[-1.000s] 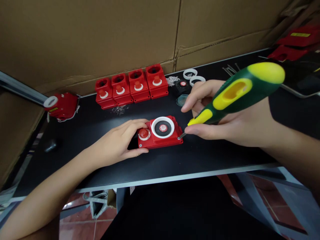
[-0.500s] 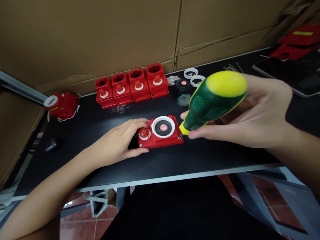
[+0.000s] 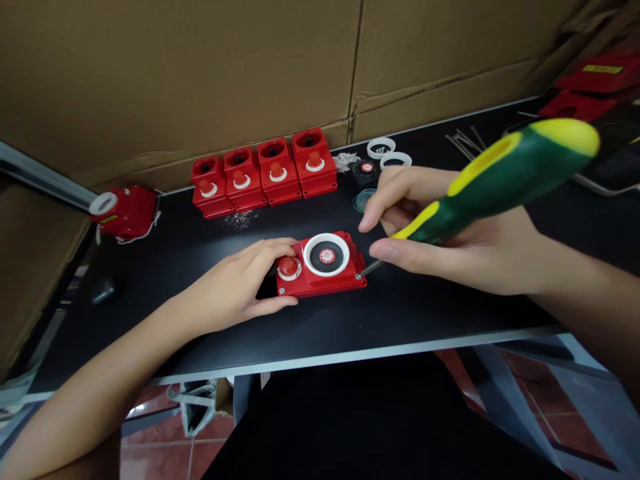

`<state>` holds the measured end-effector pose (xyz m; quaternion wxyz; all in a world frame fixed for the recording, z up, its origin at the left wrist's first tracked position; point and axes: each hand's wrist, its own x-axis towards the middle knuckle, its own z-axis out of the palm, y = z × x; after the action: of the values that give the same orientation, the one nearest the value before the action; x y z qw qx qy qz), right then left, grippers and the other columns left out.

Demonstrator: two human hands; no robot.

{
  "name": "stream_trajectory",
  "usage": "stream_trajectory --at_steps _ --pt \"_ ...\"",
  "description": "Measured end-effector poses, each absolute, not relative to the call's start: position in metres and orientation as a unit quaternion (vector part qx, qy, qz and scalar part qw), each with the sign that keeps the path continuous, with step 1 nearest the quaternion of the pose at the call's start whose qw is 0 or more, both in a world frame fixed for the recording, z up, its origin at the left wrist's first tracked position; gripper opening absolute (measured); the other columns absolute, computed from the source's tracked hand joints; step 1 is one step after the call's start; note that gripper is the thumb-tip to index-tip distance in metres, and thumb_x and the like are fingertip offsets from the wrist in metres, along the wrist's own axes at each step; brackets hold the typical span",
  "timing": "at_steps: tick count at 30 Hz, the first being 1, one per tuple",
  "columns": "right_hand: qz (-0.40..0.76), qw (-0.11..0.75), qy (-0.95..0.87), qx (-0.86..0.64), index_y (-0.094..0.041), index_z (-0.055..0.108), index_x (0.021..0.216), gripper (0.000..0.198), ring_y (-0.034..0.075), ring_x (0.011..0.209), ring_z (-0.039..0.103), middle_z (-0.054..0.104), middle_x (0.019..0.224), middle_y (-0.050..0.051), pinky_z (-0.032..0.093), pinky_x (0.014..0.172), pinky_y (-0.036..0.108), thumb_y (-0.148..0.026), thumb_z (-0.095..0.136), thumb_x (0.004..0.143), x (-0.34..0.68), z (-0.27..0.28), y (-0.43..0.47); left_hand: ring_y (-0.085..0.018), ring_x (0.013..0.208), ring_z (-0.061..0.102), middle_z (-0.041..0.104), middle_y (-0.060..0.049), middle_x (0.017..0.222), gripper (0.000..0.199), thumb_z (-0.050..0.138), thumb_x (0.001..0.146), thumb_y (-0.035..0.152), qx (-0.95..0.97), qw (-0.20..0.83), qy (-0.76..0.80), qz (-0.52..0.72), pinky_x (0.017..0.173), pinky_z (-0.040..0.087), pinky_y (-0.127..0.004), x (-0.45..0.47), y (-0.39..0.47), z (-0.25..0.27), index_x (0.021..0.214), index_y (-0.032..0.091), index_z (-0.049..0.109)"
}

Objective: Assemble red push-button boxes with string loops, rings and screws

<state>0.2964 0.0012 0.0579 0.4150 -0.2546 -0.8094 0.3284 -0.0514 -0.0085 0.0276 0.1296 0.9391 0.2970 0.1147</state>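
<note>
A red alarm box (image 3: 320,285) with a white-ringed black speaker and a small red lamp lies on the dark table. My left hand (image 3: 245,283) grips its left end, thumb at the near edge and fingers at the far side. In my right hand (image 3: 450,250) is a green and yellow screwdriver (image 3: 500,180), tilted with its handle up to the right. Its thin metal tip reaches the screw (image 3: 359,276) at the box's near right corner. My right thumb and index finger lie along the handle's lower end.
Several red housings (image 3: 270,175) with lamps stand in a row at the back. Another red unit (image 3: 125,210) sits at the left. White rings (image 3: 395,161), a loose speaker (image 3: 365,172) and long screws (image 3: 467,141) lie at the back right. Cardboard (image 3: 200,80) walls the rear.
The screwdriver has tipped over to the right, from steep to a low slant, its tip staying near the corner screw. My right hand has turned with it. My left hand and the box have stayed put.
</note>
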Motion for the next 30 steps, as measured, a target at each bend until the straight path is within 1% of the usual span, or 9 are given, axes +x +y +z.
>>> stream_trajectory --at_steps 3,6,10,12,14,18,21,24,30 --pt "0.353 0.437 -0.788 -0.251 -0.027 0.077 0.100 0.029 0.013 0.065 0.058 0.063 0.077 -0.004 0.050 0.063 0.033 -0.037 0.101 0.087 0.294 0.060 0.001 -0.037 0.151 0.073 0.069 -0.021 0.167 0.061 0.074 0.114 0.056 0.938 0.134 0.297 0.118 0.127 0.064 -0.054 -0.051 -0.009 0.028 0.160 0.022 0.053" --pt "0.337 0.511 -0.762 -0.213 -0.028 0.080 0.097 0.034 0.016 0.071 0.065 0.071 0.087 0.000 0.052 0.061 0.035 -0.033 0.108 0.078 0.293 0.062 -0.004 -0.038 0.153 0.072 0.068 -0.021 0.168 0.060 0.075 0.113 0.055 0.936 0.137 0.307 0.108 0.128 0.063 -0.056 -0.051 -0.009 0.028 0.159 0.022 0.053" --pt "0.335 0.560 -0.720 -0.236 -0.031 0.084 0.105 0.006 0.014 0.065 0.063 0.073 0.093 0.002 0.046 0.052 0.034 -0.034 0.088 0.101 0.297 0.059 -0.011 -0.037 0.153 0.072 0.068 -0.021 0.167 0.061 0.072 0.115 0.059 0.937 0.136 0.305 0.108 0.128 0.063 -0.056 -0.051 -0.008 0.028 0.159 0.022 0.052" --pt "0.354 0.534 -0.729 -0.242 -0.031 0.083 0.111 0.008 0.011 0.056 0.058 0.077 0.094 0.001 0.040 0.045 0.032 -0.037 0.079 0.109 0.301 0.057 -0.011 -0.037 0.153 0.072 0.068 -0.022 0.166 0.060 0.071 0.116 0.058 0.939 0.132 0.296 0.114 0.128 0.064 -0.055 -0.051 -0.008 0.028 0.159 0.021 0.051" --pt "0.331 0.485 -0.771 -0.248 -0.031 0.081 0.109 0.007 0.009 0.051 0.055 0.080 0.093 -0.001 0.037 0.043 0.030 -0.038 0.081 0.107 0.303 0.054 -0.007 -0.036 0.153 0.072 0.068 -0.023 0.166 0.058 0.070 0.116 0.056 0.941 0.126 0.289 0.119 0.127 0.064 -0.054 -0.050 -0.008 0.028 0.158 0.020 0.051" --pt "0.180 0.333 -0.897 -0.227 -0.025 0.077 0.097 0.013 0.012 0.061 0.063 0.081 0.091 0.002 0.043 0.055 0.029 -0.033 0.080 0.106 0.306 0.052 0.004 -0.036 0.151 0.074 0.069 -0.022 0.165 0.058 0.071 0.116 0.057 0.940 0.124 0.295 0.120 0.125 0.065 -0.053 -0.049 -0.008 0.027 0.157 0.021 0.052" --pt "0.121 0.254 -0.939 -0.199 -0.020 0.082 0.103 0.022 0.015 0.066 0.067 0.081 0.091 0.006 0.045 0.059 0.030 -0.039 0.074 0.111 0.306 0.047 0.008 -0.036 0.150 0.074 0.069 -0.022 0.165 0.058 0.070 0.116 0.058 0.936 0.121 0.307 0.118 0.124 0.065 -0.052 -0.049 -0.009 0.028 0.157 0.021 0.052" --pt "0.089 0.231 -0.947 -0.204 -0.018 0.082 0.106 0.023 0.016 0.068 0.070 0.082 0.093 0.007 0.045 0.062 0.030 -0.039 0.074 0.111 0.308 0.042 0.007 -0.036 0.149 0.074 0.069 -0.021 0.165 0.059 0.069 0.116 0.059 0.936 0.119 0.311 0.117 0.125 0.065 -0.051 -0.049 -0.010 0.028 0.158 0.021 0.052" --pt "0.065 0.209 -0.955 -0.201 -0.014 0.080 0.103 0.022 0.016 0.068 0.069 0.080 0.091 0.006 0.045 0.064 0.030 -0.028 0.067 0.115 0.306 0.044 0.000 -0.036 0.147 0.076 0.071 -0.021 0.163 0.060 0.075 0.114 0.054 0.938 0.099 0.305 0.131 0.122 0.067 -0.050 -0.050 -0.009 0.025 0.158 0.020 0.052"
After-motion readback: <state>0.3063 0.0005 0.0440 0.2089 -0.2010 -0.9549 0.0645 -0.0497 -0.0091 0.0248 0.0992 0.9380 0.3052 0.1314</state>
